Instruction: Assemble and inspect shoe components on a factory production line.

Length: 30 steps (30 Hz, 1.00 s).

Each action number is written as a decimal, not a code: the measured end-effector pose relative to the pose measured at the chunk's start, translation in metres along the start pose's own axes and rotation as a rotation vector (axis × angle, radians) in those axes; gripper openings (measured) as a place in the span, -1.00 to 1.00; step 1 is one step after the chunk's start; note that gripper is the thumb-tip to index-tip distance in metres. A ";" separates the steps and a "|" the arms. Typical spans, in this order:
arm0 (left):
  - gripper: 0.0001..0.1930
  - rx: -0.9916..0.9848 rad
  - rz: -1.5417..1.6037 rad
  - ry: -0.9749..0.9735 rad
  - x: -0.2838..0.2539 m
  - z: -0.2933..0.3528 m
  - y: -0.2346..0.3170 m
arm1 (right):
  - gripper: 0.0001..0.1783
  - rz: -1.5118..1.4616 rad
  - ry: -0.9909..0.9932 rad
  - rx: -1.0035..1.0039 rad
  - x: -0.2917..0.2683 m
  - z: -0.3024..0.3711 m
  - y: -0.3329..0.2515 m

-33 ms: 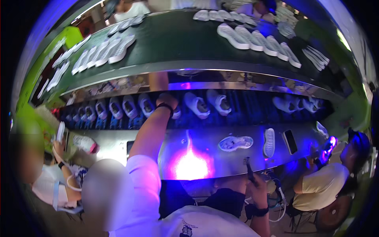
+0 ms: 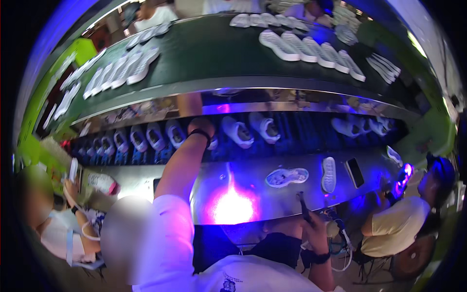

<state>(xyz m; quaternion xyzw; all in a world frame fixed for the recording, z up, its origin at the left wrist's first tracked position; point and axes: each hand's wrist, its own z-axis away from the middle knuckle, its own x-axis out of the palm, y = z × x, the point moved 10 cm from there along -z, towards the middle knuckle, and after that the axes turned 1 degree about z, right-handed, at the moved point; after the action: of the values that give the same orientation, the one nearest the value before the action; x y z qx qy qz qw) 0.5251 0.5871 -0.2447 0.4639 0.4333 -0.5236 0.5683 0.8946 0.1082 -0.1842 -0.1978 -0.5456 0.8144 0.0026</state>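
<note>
My left arm reaches forward over the metal bench to a row of white shoes on a dark conveyor. My left hand (image 2: pixel 201 126) is at one white shoe (image 2: pixel 212 142), covering most of it; its fingers are hidden. Two more white shoes, a nearer one (image 2: pixel 238 132) and another (image 2: pixel 264 128), stand just right of it. Low on the right, my right hand (image 2: pixel 317 230) is closed round a slim dark-handled brush (image 2: pixel 304 208), its tip pointing up at the bench edge. Beyond that tip lie a shoe sole (image 2: pixel 287 177) with a whitish, patchy surface and a white sole (image 2: pixel 329 175).
A phone (image 2: pixel 354 173) lies on the bench (image 2: pixel 243 168) to the right. A bright pinkish glow lights its front middle. White soles (image 2: pixel 279 46) line the green belt (image 2: pixel 204 53) beyond. People sit at left and right (image 2: pixel 399 221).
The whole view has shifted slightly leftward. My left hand stays at the shoe and my right hand keeps the brush.
</note>
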 end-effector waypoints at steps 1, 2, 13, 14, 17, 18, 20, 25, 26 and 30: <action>-0.59 0.011 -0.085 -0.016 -0.010 0.002 0.003 | -0.58 -0.014 0.034 -0.009 0.002 -0.011 -0.006; -0.57 0.209 -0.083 0.224 -0.014 -0.012 0.008 | -0.57 -0.031 -0.047 -0.068 0.019 -0.023 -0.019; 0.11 0.753 0.003 -0.044 0.022 0.058 0.239 | -0.55 -0.132 -0.102 -0.186 0.067 -0.099 0.024; -0.22 0.755 -0.062 0.007 0.025 0.061 0.249 | -0.57 -0.245 -0.162 -0.111 0.069 -0.096 0.028; -0.51 0.736 -0.177 0.384 0.064 -0.011 0.244 | -0.62 -0.202 -0.130 -0.156 0.063 -0.090 0.022; -0.51 0.761 -0.181 0.395 0.057 -0.007 0.257 | -0.62 -0.212 -0.104 -0.163 0.060 -0.091 0.028; -0.59 0.859 -0.307 0.341 0.042 0.021 0.254 | -0.65 -0.158 -0.044 -0.237 0.057 -0.094 0.031; -0.51 1.087 0.018 0.371 -0.063 0.156 0.227 | -0.60 -0.222 -0.066 -0.210 0.060 -0.094 0.033; -0.49 1.107 0.027 0.332 -0.083 0.190 0.216 | -0.58 -0.216 -0.054 -0.255 0.060 -0.095 0.031; -0.52 1.325 -0.071 0.313 -0.083 0.299 0.146 | -0.49 -0.178 -0.086 -0.244 0.063 -0.092 0.024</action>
<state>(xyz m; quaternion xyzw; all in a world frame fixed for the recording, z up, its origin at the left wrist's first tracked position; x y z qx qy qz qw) 0.6663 0.3133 -0.0947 0.7697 0.1134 -0.6234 0.0775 0.8714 0.1940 -0.2553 -0.1126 -0.6554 0.7464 0.0273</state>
